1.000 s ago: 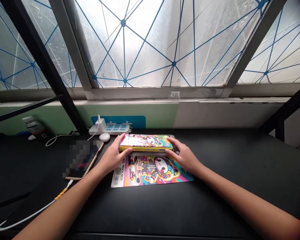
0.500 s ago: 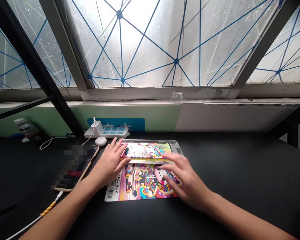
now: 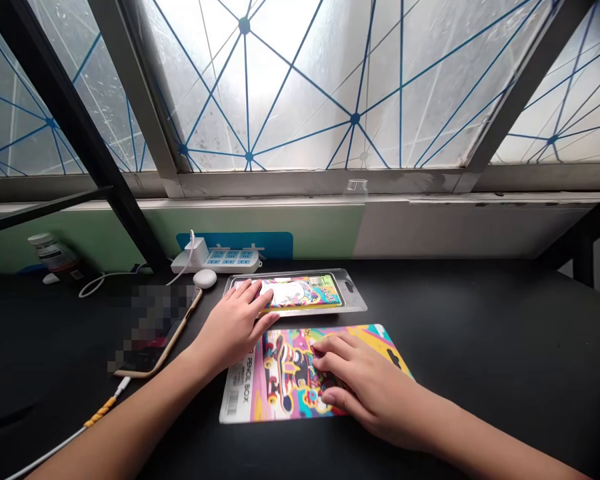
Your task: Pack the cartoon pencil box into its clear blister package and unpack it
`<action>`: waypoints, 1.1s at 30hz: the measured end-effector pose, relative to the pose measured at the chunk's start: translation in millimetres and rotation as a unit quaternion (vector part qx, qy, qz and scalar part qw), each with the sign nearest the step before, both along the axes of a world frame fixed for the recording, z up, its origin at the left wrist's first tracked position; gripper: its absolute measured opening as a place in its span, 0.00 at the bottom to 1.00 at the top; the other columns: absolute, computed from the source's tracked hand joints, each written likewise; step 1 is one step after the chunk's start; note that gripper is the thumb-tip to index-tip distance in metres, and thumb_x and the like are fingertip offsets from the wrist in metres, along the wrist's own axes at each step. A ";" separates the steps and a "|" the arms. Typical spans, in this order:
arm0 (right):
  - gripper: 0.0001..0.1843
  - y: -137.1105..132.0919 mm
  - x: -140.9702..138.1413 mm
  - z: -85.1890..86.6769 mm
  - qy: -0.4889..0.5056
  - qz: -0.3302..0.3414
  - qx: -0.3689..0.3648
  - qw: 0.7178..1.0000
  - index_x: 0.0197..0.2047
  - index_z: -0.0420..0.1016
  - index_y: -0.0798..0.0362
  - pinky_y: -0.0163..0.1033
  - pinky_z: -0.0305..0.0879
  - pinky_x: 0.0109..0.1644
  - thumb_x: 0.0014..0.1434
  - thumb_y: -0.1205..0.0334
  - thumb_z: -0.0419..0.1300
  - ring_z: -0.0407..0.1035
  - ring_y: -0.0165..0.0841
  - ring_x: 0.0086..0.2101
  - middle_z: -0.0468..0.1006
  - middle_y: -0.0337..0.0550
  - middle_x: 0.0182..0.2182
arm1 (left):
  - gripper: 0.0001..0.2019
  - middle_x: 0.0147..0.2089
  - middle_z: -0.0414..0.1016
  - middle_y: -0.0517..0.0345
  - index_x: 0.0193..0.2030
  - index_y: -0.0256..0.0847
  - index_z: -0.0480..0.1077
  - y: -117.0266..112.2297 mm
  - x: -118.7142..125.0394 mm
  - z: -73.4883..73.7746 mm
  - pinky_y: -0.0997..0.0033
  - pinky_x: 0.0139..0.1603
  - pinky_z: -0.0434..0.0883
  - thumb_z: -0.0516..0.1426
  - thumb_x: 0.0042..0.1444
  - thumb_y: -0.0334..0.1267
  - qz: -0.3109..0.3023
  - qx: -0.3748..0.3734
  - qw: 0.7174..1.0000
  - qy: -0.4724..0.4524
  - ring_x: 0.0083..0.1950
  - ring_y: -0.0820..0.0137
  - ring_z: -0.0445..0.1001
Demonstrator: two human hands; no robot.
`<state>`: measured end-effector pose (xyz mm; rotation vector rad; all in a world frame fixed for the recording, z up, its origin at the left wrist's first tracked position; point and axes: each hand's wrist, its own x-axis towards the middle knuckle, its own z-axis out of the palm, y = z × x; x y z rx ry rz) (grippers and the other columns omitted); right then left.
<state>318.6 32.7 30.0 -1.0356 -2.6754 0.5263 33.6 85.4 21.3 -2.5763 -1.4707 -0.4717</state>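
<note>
Flat, colourful cartoon card (image 3: 280,380) under right hand (image 3: 360,383)

Power strips: one is counted, the power strip (image 3: 227,260), taken as the landmark.
Chargers: one charger (image 3: 196,252) is seen plugged in at the power strip's left end.
Hands: two are counted, the left hand (image 3: 235,327) and the right hand (image 3: 365,383), both in front of the power strip.
Pencil boxes: one pencil box (image 3: 305,292) is counted, just in front of the power strip.
Clear trays: one clear tray (image 3: 355,297) is counted, around the pencil box.
Printed cards: one printed card (image 3: 280,380) is counted, farther in front of the power strip.
Phones: one phone (image 3: 153,333) is counted, front-left of the power strip.
White round cases: one white round case (image 3: 205,278) is seen, just in front of the power strip's left end.
Bottles: one bottle (image 3: 53,252) is counted, well left of the power strip.
Clear cups: one clear cup (image 3: 356,188) is seen, above and right of the power strip.
</note>
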 end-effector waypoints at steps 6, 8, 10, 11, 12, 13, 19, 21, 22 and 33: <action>0.17 13.8 -1.4 -11.7 0.036 -0.096 0.077 0.992 0.54 0.71 0.52 0.55 0.69 0.54 0.68 0.51 0.58 0.68 0.48 0.51 0.74 0.55 0.50 | 0.24 0.71 0.65 0.41 0.60 0.43 0.71 -2.4 2.1 0.8 0.35 0.67 0.62 0.44 0.73 0.54 0.024 -0.034 0.998 -0.042 0.73 0.46 0.61; 0.19 15.3 -0.4 -12.7 0.017 -0.108 0.084 0.990 0.53 0.70 0.53 0.56 0.69 0.54 0.66 0.49 0.61 0.67 0.49 0.51 0.74 0.55 0.50 | 0.25 0.72 0.65 0.40 0.59 0.42 0.71 -2.4 4.2 -1.5 0.35 0.68 0.60 0.44 0.73 0.55 0.035 -0.033 0.998 -0.042 0.73 0.46 0.60; 0.16 14.9 1.9 -13.3 0.002 -0.125 0.091 0.988 0.48 0.71 0.53 0.55 0.69 0.51 0.65 0.49 0.60 0.68 0.48 0.47 0.74 0.54 0.47 | 0.24 0.72 0.64 0.40 0.58 0.42 0.71 -1.7 5.5 -4.3 0.36 0.68 0.59 0.44 0.72 0.55 0.041 -0.029 0.998 -0.045 0.74 0.47 0.60; 0.15 14.6 3.6 -13.7 -0.002 -0.136 0.097 0.986 0.45 0.71 0.52 0.54 0.69 0.49 0.66 0.49 0.59 0.68 0.47 0.45 0.74 0.53 0.45 | 0.24 0.72 0.64 0.40 0.58 0.42 0.71 -1.2 5.8 -5.7 0.36 0.69 0.59 0.45 0.72 0.56 0.041 -0.026 0.998 -0.048 0.74 0.47 0.60; 0.14 14.5 5.5 -14.1 -0.004 -0.148 0.103 0.984 0.44 0.70 0.52 0.53 0.69 0.47 0.67 0.50 0.58 0.68 0.46 0.43 0.74 0.52 0.44 | 0.23 0.72 0.64 0.41 0.57 0.43 0.71 -0.7 5.8 -6.8 0.36 0.69 0.59 0.46 0.71 0.56 0.040 -0.024 0.998 -0.052 0.74 0.47 0.60; 0.12 14.9 7.4 -14.7 -0.006 -0.157 0.110 0.981 0.44 0.70 0.51 0.53 0.69 0.46 0.68 0.51 0.57 0.67 0.45 0.42 0.74 0.51 0.43 | 0.23 0.72 0.64 0.42 0.57 0.43 0.71 -0.4 5.7 -7.6 0.37 0.69 0.59 0.46 0.71 0.56 0.040 -0.022 0.997 -0.054 0.74 0.47 0.59; 0.12 17.5 11.6 -15.2 -0.020 -0.174 0.115 0.978 0.36 0.66 0.49 0.51 0.67 0.44 0.69 0.52 0.55 0.66 0.43 0.39 0.74 0.49 0.39 | 0.23 0.73 0.63 0.44 0.61 0.44 0.69 0.8 3.7 -5.7 0.38 0.68 0.60 0.47 0.71 0.55 0.040 -0.030 0.998 -0.037 0.75 0.49 0.58; 0.12 15.9 11.2 -12.7 0.002 -0.174 0.102 0.979 0.34 0.63 0.49 0.48 0.67 0.42 0.68 0.53 0.57 0.67 0.42 0.38 0.74 0.47 0.37 | 0.24 0.74 0.62 0.45 0.62 0.44 0.69 2.0 2.3 -4.2 0.39 0.69 0.60 0.46 0.72 0.55 0.039 -0.041 0.998 -0.034 0.75 0.50 0.57; 0.12 15.1 11.9 -10.8 0.018 -0.173 0.088 0.981 0.34 0.62 0.48 0.46 0.67 0.40 0.67 0.53 0.57 0.67 0.40 0.36 0.74 0.46 0.36 | 0.24 0.74 0.62 0.45 0.62 0.44 0.69 2.9 1.2 -3.7 0.38 0.69 0.59 0.46 0.72 0.55 0.038 -0.047 0.998 -0.035 0.76 0.50 0.57; 0.21 80.6 101.8 -1.5 0.072 -0.251 -0.025 0.965 0.34 0.75 0.48 0.39 0.64 0.28 0.66 0.40 0.54 0.70 0.34 0.26 0.79 0.38 0.26 | 0.22 0.65 0.75 0.49 0.41 0.45 0.76 -0.6 -15.3 14.0 0.50 0.65 0.68 0.45 0.72 0.54 -0.016 -0.088 0.990 -0.112 0.69 0.53 0.67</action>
